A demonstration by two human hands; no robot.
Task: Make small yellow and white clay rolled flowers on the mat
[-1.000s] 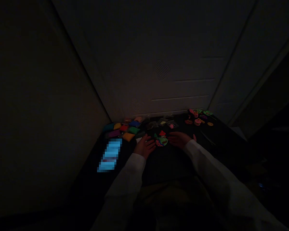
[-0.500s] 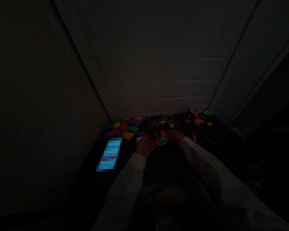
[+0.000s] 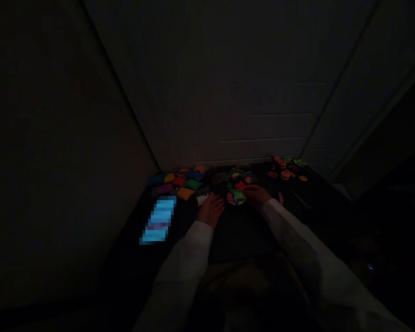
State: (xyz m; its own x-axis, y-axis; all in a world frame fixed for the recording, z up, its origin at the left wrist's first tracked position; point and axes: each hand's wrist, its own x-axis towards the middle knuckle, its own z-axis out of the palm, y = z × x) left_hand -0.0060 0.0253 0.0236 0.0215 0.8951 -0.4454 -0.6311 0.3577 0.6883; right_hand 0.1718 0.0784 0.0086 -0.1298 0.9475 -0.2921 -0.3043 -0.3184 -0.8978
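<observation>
Flat multicoloured packets [image 3: 186,194] lie past the spread left hand [image 3: 210,211]. Whether right hand [image 3: 257,196] grips round green figure [image 3: 237,198], we cannot tell.

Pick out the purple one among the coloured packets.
The rectangular purple plastic packet, just beyond the glowing light-blue pixelated rectangle; no other packet there is purple.

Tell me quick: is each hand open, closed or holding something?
Left hand: open, fingers loosely extended.
Right hand: at the green figure; too dark to tell whether it grips.
</observation>
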